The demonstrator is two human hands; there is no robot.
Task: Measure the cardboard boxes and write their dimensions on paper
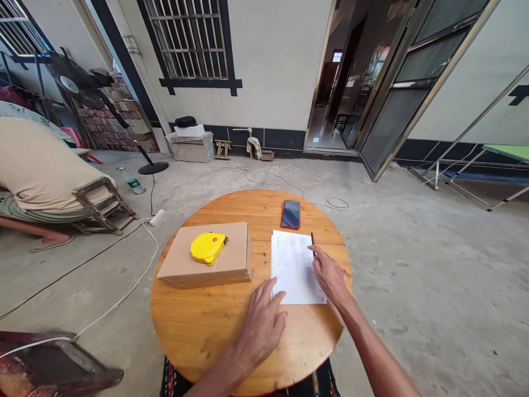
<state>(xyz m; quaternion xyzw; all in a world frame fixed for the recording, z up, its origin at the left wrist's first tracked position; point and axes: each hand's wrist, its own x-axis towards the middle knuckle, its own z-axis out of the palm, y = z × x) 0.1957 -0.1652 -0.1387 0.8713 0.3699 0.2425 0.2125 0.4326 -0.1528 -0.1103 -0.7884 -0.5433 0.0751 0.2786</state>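
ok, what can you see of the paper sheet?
The paper sheet is white, flat, with faint unreadable print near its top. It lies on the wooden table, right of the cardboard box. The left hand touches its lower left edge; the right hand, holding a pen, rests on its right edge.

Print on the paper [295, 264] on the table [206, 325] is way too small to read. The right hand [330, 275] covers most of the pen [313, 240], so I can't tell if it's gripping it. The phone [291, 214] screen at the table's far side is just blur. Left of the table, a person [37, 165] gets cut off by the frame.
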